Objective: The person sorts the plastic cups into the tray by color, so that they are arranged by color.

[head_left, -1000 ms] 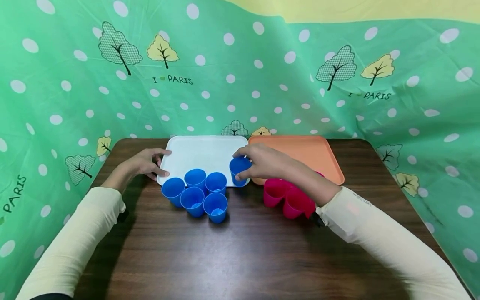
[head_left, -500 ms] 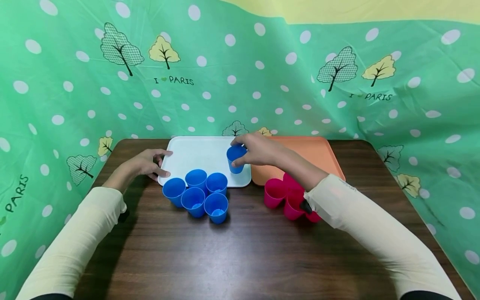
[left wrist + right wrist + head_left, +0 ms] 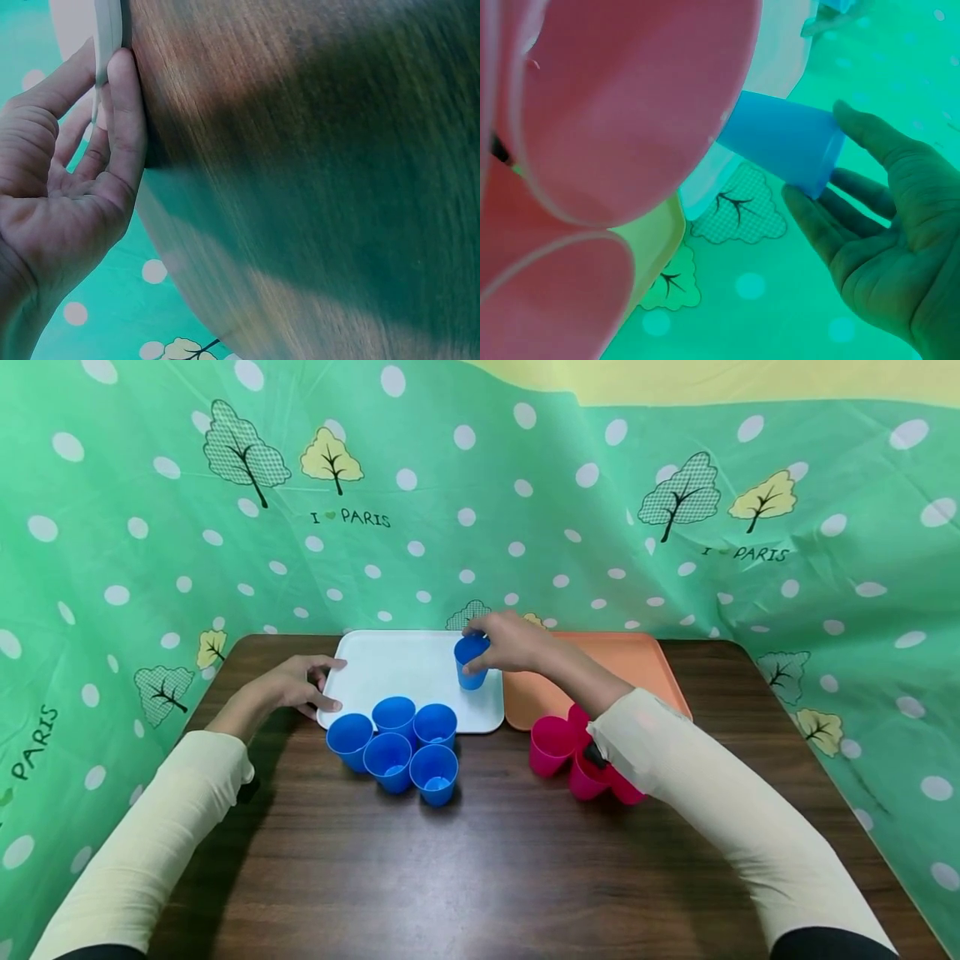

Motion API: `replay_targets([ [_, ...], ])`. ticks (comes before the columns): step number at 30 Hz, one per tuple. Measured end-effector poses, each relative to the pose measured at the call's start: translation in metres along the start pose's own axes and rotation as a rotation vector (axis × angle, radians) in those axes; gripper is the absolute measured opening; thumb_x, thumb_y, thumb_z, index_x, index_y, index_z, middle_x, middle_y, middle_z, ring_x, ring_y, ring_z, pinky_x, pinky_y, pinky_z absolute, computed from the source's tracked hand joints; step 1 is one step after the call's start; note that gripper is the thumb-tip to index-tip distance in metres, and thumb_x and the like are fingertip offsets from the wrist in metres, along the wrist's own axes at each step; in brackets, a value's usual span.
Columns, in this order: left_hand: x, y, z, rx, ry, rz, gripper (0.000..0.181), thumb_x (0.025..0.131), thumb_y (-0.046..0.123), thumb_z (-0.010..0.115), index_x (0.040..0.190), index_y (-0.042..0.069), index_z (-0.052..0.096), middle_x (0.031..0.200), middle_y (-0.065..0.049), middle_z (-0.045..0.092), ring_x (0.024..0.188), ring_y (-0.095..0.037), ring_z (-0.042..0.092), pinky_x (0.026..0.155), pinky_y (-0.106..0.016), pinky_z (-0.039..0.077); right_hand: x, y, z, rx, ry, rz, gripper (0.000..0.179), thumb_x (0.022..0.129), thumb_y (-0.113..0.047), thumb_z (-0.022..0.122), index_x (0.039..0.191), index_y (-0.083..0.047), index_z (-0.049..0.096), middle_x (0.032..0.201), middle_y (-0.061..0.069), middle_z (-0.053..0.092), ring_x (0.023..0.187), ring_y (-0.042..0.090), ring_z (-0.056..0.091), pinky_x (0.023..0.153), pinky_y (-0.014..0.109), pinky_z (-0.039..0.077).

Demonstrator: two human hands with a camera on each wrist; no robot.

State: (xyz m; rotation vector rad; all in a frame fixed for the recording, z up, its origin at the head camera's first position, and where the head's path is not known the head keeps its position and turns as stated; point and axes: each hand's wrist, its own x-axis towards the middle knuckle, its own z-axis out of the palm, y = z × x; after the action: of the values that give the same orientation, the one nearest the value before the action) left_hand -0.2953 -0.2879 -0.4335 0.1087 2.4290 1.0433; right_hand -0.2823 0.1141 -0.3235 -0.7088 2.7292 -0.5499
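Observation:
My right hand grips a blue plastic cup near its rim, at the back right corner of the white tray. The cup is upright; whether its base touches the tray I cannot tell. In the right wrist view, thumb and fingers pinch the wide end of that cup. My left hand holds the tray's left edge, and the left wrist view shows the tray rim between its thumb and fingers. Several more blue cups stand upright in a cluster in front of the tray.
An orange tray lies right beside the white one. Several pink cups stand before it, partly hidden under my right sleeve. A green dotted cloth hangs behind the dark wooden table.
My right hand has carried the blue cup from the tray's front right corner back toward its far edge. My left hand stays on the tray's left edge.

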Motion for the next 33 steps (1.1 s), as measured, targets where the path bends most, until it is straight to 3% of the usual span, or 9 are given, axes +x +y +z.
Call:
replay_targets([
  [7, 0.002, 0.005, 0.0, -0.011, 0.006, -0.01, 0.095, 0.093, 0.003, 0.092, 0.174, 0.005, 0.041, 0.119, -0.019, 0.048, 0.083, -0.024, 0.065, 0.071, -0.037, 0.071, 0.014, 0.005, -0.004, 0.004, 0.027, 0.004, 0.066, 0.099, -0.03, 0.087, 0.155, -0.002, 0.065, 0.156, 0.019, 0.067, 0.138, 0.037, 0.065, 0.112, 0.05, 0.063],
  [20, 0.0, 0.006, 0.0, 0.002, 0.014, -0.029, 0.095, 0.093, 0.005, 0.093, 0.173, 0.009, 0.044, 0.116, -0.018, 0.048, 0.083, -0.024, 0.066, 0.072, -0.038, 0.071, 0.037, 0.008, -0.003, 0.02, 0.027, 0.052, 0.069, 0.1, -0.03, 0.087, 0.158, -0.002, 0.062, 0.162, 0.019, 0.063, 0.146, 0.035, 0.062, 0.122, 0.05, 0.057],
  [33, -0.003, 0.005, 0.0, -0.014, 0.008, -0.036, 0.096, 0.092, 0.003, 0.094, 0.173, 0.008, 0.043, 0.117, -0.019, 0.049, 0.083, -0.025, 0.066, 0.072, -0.04, 0.072, 0.054, 0.018, 0.001, 0.054, 0.04, 0.142, 0.069, 0.102, -0.032, 0.086, 0.16, -0.004, 0.06, 0.161, 0.016, 0.063, 0.14, 0.032, 0.062, 0.118, 0.048, 0.059],
])
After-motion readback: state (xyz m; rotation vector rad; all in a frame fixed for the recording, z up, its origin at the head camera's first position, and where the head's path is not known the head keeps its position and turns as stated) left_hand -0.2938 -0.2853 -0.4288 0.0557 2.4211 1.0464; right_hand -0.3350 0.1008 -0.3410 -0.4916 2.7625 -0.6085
